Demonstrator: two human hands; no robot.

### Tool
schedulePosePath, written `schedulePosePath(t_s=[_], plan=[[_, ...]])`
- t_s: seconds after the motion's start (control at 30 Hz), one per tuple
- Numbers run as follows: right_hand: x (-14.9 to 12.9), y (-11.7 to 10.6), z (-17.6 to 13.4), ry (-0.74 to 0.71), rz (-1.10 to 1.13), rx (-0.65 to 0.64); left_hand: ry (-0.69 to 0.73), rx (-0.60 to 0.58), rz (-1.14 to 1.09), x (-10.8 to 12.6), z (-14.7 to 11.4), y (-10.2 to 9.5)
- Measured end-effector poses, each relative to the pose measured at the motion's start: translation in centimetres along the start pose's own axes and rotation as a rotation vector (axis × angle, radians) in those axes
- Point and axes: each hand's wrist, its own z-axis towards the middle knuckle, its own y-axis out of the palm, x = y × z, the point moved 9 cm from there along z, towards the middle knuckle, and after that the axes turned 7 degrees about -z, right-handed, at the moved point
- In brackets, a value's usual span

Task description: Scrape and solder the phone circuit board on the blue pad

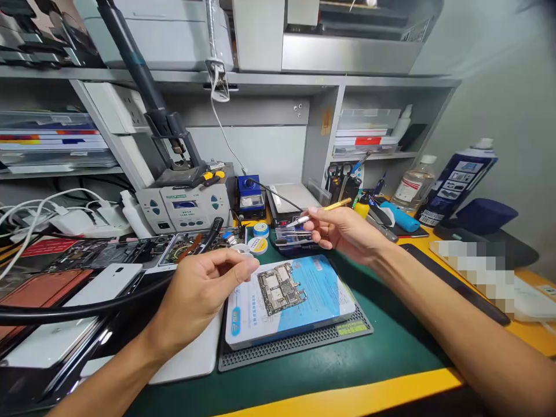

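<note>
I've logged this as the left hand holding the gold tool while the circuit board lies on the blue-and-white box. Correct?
Not quite: the head view shows the gold tool in the right hand, not the left hand. The circuit board does lie on the blue-and-white box.

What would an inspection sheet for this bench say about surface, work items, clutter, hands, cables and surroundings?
Surface: green mat on a yellow bench.
Work items: circuit board lying on a blue-and-white box, with a grey perforated mat beneath.
Clutter: flat panels at left; spray can at right.
Hands: right hand holds a gold-handled tool; left hand has thumb and fingers together, contents unclear.
Cables: thick black cable crosses the panels.
Surroundings: grey shelving behind; control unit at left.
</note>
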Motion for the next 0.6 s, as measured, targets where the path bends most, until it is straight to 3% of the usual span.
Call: schedulePosePath(t_s=[0.43, 0.6], plan=[[2.5, 1.4, 0.2, 0.098, -0.012, -0.039, 0.074, -0.064, 0.121, 1.4, -0.8, 0.7], [2.5, 1.7, 0.1, 0.114, -0.021, -0.047, 0.099, -0.144, 0.147, -0.4, -2.1, 0.2]])
